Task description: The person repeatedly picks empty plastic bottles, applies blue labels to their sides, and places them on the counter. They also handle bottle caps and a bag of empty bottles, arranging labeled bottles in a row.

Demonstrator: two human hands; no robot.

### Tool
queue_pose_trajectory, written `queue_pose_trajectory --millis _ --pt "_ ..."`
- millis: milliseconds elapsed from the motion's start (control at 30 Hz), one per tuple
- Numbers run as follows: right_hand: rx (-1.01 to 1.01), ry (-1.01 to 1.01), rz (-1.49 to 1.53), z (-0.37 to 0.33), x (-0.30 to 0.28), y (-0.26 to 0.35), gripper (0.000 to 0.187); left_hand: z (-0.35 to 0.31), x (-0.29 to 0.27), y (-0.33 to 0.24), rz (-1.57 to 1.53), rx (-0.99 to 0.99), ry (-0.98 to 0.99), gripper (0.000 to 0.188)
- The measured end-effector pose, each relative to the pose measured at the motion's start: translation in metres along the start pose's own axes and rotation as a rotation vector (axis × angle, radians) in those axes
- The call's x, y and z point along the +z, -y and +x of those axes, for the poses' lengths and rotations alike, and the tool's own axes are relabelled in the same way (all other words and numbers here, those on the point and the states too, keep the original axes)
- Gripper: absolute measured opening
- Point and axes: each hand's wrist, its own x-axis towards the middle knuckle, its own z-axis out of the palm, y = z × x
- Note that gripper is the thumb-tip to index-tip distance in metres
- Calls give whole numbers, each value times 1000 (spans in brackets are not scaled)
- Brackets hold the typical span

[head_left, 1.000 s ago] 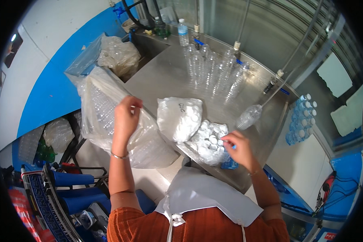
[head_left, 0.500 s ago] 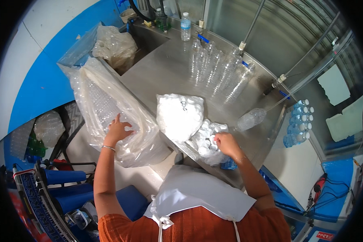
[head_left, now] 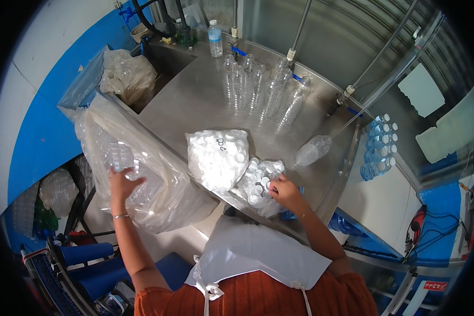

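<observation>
My left hand is open, thumb and fingers spread, over the mouth of a large clear plastic bag. Clear empty bottles show through that bag. On the steel counter, my right hand has its fingers curled together at a small open bag of white bottle caps. Fingertips touch the caps there, but whether one is gripped is hidden. Beside it lies a fuller bag of white caps. Several uncapped clear bottles stand in rows farther back. Another clear bottle leans at the right, meeting a thin rod.
A steel sink with crumpled plastic beside it is at the far left. One capped bottle stands at the back. Upright pipes with blue-handled valves line the rear edge. Capped bottles are grouped at right.
The view has shifted, so the counter appears farther left. My left hand has moved left over the large bag, its fingers spreading wider. My right hand stays at the small bag of caps.
</observation>
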Motion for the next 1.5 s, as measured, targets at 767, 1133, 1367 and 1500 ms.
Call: queue_pose_trajectory --millis 767,1133,1367,1500 --pt "-463 -612 -156 -12 -80 77 64 -85 1 -269 -662 766 936 65" --pt "-201 -657 7 -45 -70 29 73 -47 85 -314 -1426 283 1584 68" --pt "187 -811 360 -80 -46 -37 52 -5 135 -368 -1762 -77 1462 62" --pt "468 -948 492 -65 -71 -101 46 9 150 -400 -1723 -81 1430 66"
